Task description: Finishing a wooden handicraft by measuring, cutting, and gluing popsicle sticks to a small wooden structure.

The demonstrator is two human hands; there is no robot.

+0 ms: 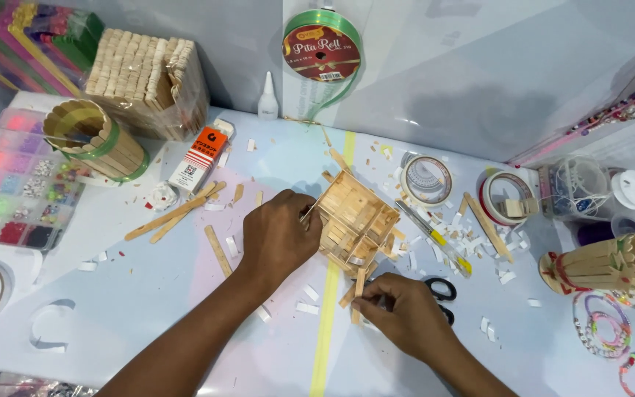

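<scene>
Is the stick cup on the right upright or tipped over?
Tipped over: the stick cup lies on its side on the table, opening facing right.

A single head-worn camera looks steeply down and forward over the tabletop point(148, 294), from the person's own standpoint at its near edge. Both forearms enter from the bottom of the frame, the left hand point(277, 235) and right hand point(406, 316) near the centre, close to the lens. The view faces the wall behind, which fills the top of the frame. There is no second view.
</scene>
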